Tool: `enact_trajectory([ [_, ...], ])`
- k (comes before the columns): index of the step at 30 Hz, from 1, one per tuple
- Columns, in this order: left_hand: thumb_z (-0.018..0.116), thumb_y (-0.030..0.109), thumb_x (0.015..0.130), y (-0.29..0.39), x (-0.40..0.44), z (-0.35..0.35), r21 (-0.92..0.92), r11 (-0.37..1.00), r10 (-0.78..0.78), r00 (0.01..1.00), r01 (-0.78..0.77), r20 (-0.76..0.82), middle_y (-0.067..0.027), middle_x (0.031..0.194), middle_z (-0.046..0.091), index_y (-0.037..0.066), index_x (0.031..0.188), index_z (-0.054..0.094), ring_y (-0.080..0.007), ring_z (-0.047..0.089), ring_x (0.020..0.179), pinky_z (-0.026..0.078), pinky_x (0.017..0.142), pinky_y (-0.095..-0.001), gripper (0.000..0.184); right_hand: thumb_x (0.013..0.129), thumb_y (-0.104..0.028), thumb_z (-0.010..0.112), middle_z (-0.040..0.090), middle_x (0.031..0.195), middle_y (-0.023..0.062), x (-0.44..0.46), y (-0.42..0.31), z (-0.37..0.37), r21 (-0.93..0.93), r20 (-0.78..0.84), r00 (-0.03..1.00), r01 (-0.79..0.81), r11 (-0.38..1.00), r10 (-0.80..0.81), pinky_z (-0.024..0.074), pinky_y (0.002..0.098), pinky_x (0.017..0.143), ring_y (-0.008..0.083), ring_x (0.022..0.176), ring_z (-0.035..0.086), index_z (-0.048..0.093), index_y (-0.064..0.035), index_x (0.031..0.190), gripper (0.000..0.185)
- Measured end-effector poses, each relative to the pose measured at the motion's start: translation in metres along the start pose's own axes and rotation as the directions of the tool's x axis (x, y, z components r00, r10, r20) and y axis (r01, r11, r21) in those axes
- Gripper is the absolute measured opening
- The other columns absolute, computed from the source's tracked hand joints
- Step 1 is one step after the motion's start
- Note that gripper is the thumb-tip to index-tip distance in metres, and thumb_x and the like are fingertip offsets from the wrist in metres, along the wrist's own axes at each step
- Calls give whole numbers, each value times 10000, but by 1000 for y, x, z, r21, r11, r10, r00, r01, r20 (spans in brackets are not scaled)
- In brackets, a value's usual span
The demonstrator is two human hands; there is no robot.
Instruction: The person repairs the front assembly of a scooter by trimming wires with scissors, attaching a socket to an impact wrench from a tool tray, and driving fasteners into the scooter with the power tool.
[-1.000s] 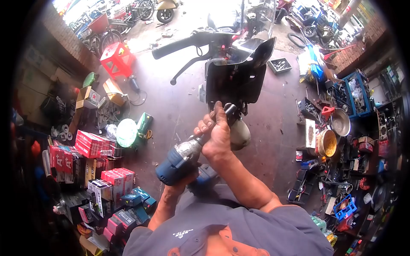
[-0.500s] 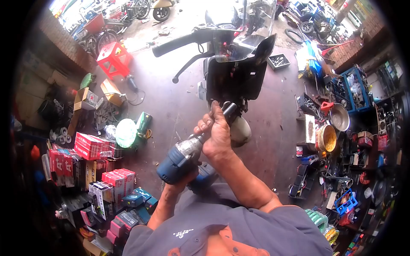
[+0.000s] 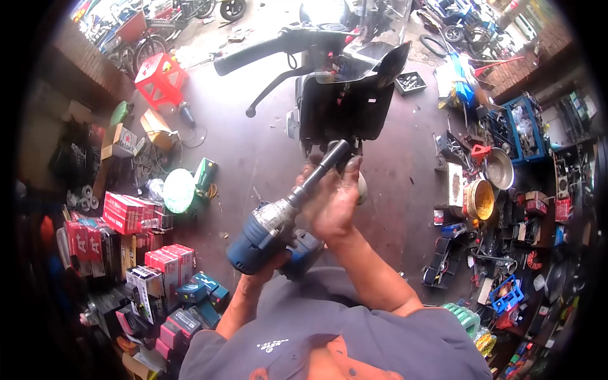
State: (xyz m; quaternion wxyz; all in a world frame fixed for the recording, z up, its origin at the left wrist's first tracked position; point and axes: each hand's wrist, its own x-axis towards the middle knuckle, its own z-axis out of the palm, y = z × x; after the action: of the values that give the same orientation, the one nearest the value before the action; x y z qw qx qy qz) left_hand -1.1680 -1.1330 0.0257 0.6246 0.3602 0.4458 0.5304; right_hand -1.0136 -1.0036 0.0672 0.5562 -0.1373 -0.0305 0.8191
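Observation:
My left hand (image 3: pixel 271 266) is closed round the handle of a blue and silver cordless impact wrench (image 3: pixel 253 244), mostly hidden beneath its body. A long dark socket bar (image 3: pixel 321 172) sticks out of the wrench's nose, pointing up and to the right. Behind and beside that bar, my right hand (image 3: pixel 335 206) is spread with the palm up and its fingers apart, a little blurred. Just beyond the bar's tip stands a scooter, its black front panel (image 3: pixel 345 111) facing me and its handlebar grip (image 3: pixel 250 57) reaching left.
A red plastic stool (image 3: pixel 160 79) and a green-white round stool (image 3: pixel 179 193) stand to the left, near stacked red boxes (image 3: pixel 123 212). On the right are a small tray of parts (image 3: pixel 410 83), a yellow-lined tub (image 3: pixel 479 201), a metal bowl (image 3: pixel 499 170) and a blue crate (image 3: pixel 529 130).
My right hand has opened from its grip round the socket bar and now lies spread beside it. More of the bar shows. The wrench has shifted slightly left.

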Motion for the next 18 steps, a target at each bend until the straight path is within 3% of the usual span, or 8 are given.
enact_trajectory([
  [2,769,80,727,-9,2,10,-25,995,95,995,-96,-32,-79,1212,609,47,1355,481,-198,568,1128,435,999,-368,692,984,-557,413,624,1004,87,5,-10,-22,41,-48,998,-39,998,41,483,399,853,238,950,594,574,-80,1155,532],
  [3,762,66,728,-13,1,18,-37,997,66,995,-69,-78,-79,1216,607,45,1353,482,-202,557,1146,421,1013,-367,685,1016,-418,456,590,942,33,2,-13,-24,-78,-179,982,-73,994,58,481,335,755,170,855,578,558,-80,1114,366],
  [6,751,33,746,-22,6,40,-75,997,-3,988,-8,-152,-74,1194,615,46,1318,515,-208,559,1131,425,1002,-355,619,1022,-331,462,625,1136,84,-11,-15,-32,-501,-154,986,-127,856,56,476,383,922,203,1070,580,532,-72,1275,369],
  [7,754,30,760,-25,10,48,-90,996,-3,988,-11,-152,-69,1164,626,52,1288,546,-206,582,1080,456,963,-345,568,1017,-275,493,629,1142,62,-19,-24,-30,-605,-65,973,-215,767,221,475,334,907,148,1031,581,507,-62,1321,372],
  [11,755,41,785,-53,26,65,18,996,87,988,-85,-132,-65,1108,638,49,1229,591,-195,607,1005,491,899,-330,473,1008,-316,495,616,938,-18,-10,-49,-49,-768,-206,868,-430,475,452,462,233,703,62,774,564,579,-49,1187,332],
  [14,757,60,792,-59,33,84,-19,998,-58,986,56,-157,-65,1085,640,44,1219,594,-184,610,977,495,874,-330,458,987,-263,504,611,1015,93,-12,-66,-67,-965,-31,974,-88,245,226,474,319,822,183,880,590,542,9,1211,354],
  [15,760,71,790,-72,36,83,126,992,19,984,4,-180,-67,1094,637,45,1207,598,-183,605,984,492,863,-343,448,979,-245,508,610,1041,131,-10,-71,-70,-989,59,986,36,146,156,478,348,862,223,915,599,529,28,1219,364],
  [18,722,41,793,-69,54,98,169,985,8,964,38,-265,-62,1092,634,39,1241,570,-184,602,998,482,889,-320,474,925,-113,518,584,1183,218,-45,-86,-81,-999,6,993,1,39,121,440,415,969,343,1088,581,496,37,1278,384],
])
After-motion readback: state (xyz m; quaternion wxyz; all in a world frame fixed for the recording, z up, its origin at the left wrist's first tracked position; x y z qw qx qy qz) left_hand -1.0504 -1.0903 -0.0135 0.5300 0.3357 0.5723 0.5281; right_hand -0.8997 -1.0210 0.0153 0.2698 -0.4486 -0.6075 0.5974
